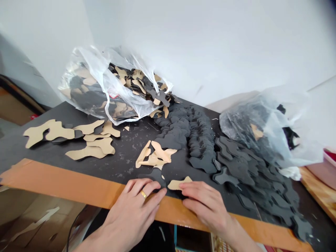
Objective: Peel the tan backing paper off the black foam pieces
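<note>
At the table's near edge my left hand [140,201], with a ring on one finger, is closed at the near side of a dark grey cut-out piece [153,175]. My right hand [206,203] is closed on the right end of a small tan cut-out piece [178,183], its fingertips over it. Just beyond both hands lies a little heap of crumpled, peach-coloured thin scraps [156,155]. Overlapping rows of dark grey pieces [202,140] stretch back beyond my right hand. My thumbs are partly hidden.
A clear plastic bag [89,84] spills tan and dark pieces at the back. Tan-topped pieces [89,148] lie left. A loose dark pile [252,171] and another plastic bag [252,119] stand right. Brown tape [65,180] covers the front edge; white walls rise behind.
</note>
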Demonstrator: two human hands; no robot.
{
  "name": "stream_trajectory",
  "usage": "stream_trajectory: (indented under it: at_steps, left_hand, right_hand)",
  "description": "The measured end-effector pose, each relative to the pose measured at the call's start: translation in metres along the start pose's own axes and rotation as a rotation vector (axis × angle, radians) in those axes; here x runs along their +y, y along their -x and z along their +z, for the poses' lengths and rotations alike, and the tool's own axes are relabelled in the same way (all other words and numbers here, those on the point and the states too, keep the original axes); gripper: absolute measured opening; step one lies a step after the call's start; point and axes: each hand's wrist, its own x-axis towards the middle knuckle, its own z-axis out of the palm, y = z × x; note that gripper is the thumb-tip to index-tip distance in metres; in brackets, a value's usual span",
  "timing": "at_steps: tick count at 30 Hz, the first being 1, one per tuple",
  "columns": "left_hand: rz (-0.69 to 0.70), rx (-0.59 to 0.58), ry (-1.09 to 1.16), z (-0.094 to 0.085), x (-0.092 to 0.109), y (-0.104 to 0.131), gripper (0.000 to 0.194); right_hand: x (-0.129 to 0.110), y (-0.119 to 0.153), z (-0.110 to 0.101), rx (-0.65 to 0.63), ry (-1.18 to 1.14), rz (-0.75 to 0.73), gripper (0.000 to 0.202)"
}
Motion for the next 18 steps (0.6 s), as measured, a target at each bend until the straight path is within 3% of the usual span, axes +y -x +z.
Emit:
stream_trajectory:
  at_steps: [3,7,9,11,13,18]
  left_hand:
    - [-0.029,0.021,0.051,-0.002,0.0,0.003,0.033]
    - [-0.208,0.014,0.302,-0.011,0.003,0.002,0.038]
    - [-0.329,0.009,0.531,-0.014,0.006,-0.005,0.046]
    - [-0.425,-0.035,0.809,-0.015,0.009,-0.017,0.037]
    - [-0.501,-0.111,1.04,-0.013,0.009,-0.029,0.013]
    - [-0.537,-0.171,1.207,-0.012,0.002,-0.041,0.017]
  right_hand:
    - [-0.01,-0.003,-0.004,0.109,-0.132,0.156,0.025]
    - [-0.028,-0.02,-0.006,0.285,-0.451,0.647,0.01]
    - [-0.034,-0.029,-0.002,0.345,-0.613,0.818,0.014]
    - [-0.037,-0.035,0.003,0.366,-0.757,0.887,0.02]
    - [-0.038,-0.039,0.008,0.36,-0.859,0.902,0.022]
    - [-0.036,-0.042,0.012,0.183,-0.8,0.943,0.02]
